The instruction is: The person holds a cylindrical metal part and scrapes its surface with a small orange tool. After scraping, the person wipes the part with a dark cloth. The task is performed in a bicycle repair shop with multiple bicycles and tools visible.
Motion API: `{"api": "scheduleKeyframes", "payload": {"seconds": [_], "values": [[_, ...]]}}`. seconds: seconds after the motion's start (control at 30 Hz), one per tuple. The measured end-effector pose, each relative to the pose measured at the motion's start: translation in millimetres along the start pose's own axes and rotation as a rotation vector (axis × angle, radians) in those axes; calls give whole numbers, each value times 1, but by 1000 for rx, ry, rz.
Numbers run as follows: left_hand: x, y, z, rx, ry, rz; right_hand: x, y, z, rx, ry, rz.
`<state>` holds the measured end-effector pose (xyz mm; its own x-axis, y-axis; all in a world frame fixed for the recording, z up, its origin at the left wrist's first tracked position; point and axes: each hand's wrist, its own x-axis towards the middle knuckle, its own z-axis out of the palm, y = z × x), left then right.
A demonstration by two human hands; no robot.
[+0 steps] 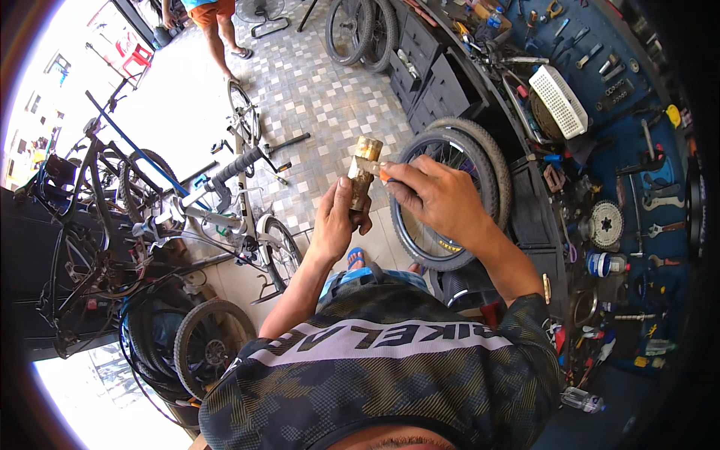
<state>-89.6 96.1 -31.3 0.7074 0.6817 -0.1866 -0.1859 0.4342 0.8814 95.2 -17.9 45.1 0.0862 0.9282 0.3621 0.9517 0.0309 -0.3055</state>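
"Head view has your left hand (334, 225) wrapped around a mottled, brass-coloured cylinder (361, 180), your thumb along its near side and your fingers curled round its lower part. It stands nearly upright in your grip, raised in front of your chest, its golden end uppermost."

"And your right hand (446, 195)?"

"You have it just to the right of the cylinder, thumb and fingers pinched on a small orange piece (385, 175). Most of that piece is hidden by your fingers, so I can't tell what it is. Its outer end comes right up to the cylinder's side; whether the two touch, I can't tell."

"What else is around you?"

"To the right of the cylinder, behind your right hand, you have a pair of bicycle wheels (492, 176) standing together. Farther right of it come a white perforated basket (559, 101) and a toothed sprocket set (606, 223), among many hand tools."

"And on its other side?"

"Left of the cylinder you have a handlebar wrapped in dark tape (238, 166), and well below and left of it, another wheel (215, 352). Beyond it, up and to the left, you have a person in orange shorts (214, 13) and a red chair (133, 56)."
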Motion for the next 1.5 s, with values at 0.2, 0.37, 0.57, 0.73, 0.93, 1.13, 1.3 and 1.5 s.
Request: {"api": "scheduleKeyframes", "payload": {"seconds": [0.2,0.37,0.57,0.73,0.93,1.13,1.3,1.5], "values": [[-1,2,-2,-3,-8,1,5,6,3,-18,26,17],[-1,3,-5,78,11,4,6,17,6,-29,101,62],[-3,5,-4,26,20,-6,5,9,10,6,96,27],[-2,-2,-8,167,0,103,3,-2,10,-1,52,-45],[0,1,-10,204,-4,106,3,-4,8,-68,52,-47],[-4,7,0,244,27,99,9,9,5,-53,73,34],[-1,3,-2,256,35,146,10,8,8,-60,70,-22],[-1,4,1,364,49,178,10,10,8,-36,76,-12]]}}
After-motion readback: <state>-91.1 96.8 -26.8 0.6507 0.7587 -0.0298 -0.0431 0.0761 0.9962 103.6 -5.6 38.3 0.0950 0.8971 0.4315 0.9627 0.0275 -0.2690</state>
